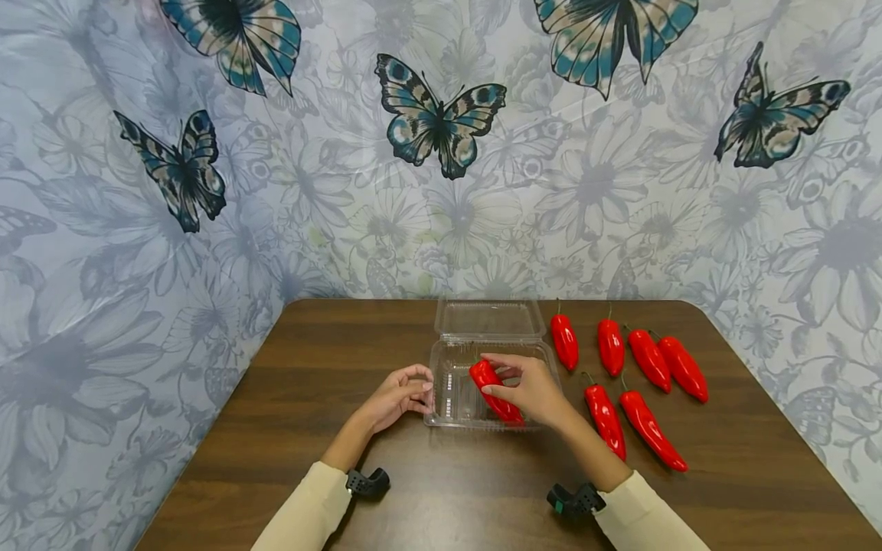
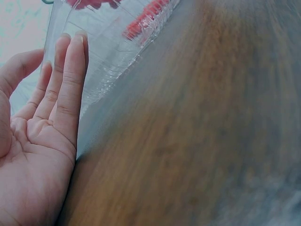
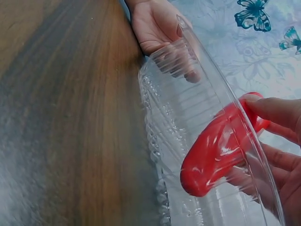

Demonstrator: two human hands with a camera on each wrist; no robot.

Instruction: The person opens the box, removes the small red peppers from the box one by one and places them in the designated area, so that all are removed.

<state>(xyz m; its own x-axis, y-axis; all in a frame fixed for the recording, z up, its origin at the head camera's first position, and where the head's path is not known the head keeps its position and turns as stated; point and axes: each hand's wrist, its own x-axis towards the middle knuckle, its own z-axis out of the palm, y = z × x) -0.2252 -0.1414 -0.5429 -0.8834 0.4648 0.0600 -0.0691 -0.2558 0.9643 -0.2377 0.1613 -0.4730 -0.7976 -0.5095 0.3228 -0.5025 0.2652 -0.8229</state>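
Observation:
My right hand [image 1: 530, 386] holds a glossy red chili pepper [image 1: 494, 390] between thumb and fingers, slanted over the base of a clear plastic clamshell container [image 1: 455, 419]. In the right wrist view, the pepper [image 3: 211, 148] shows through the transparent wall, its lower end inside the container. At the container's left side is my left hand [image 1: 401, 396]. Its fairly straight fingers [image 2: 70, 89] touch the clear wall in the left wrist view, with the thumb held apart from them. The hinged lid [image 1: 489, 317] lies folded back, away from me.
Several more red chili peppers lie on the wooden table [image 1: 331, 344] to the right, among them one pepper [image 1: 564, 342] beside the container and another [image 1: 651, 430] near my right forearm. A butterfly-patterned wall covering [image 1: 310, 191] rises behind the table's far edge.

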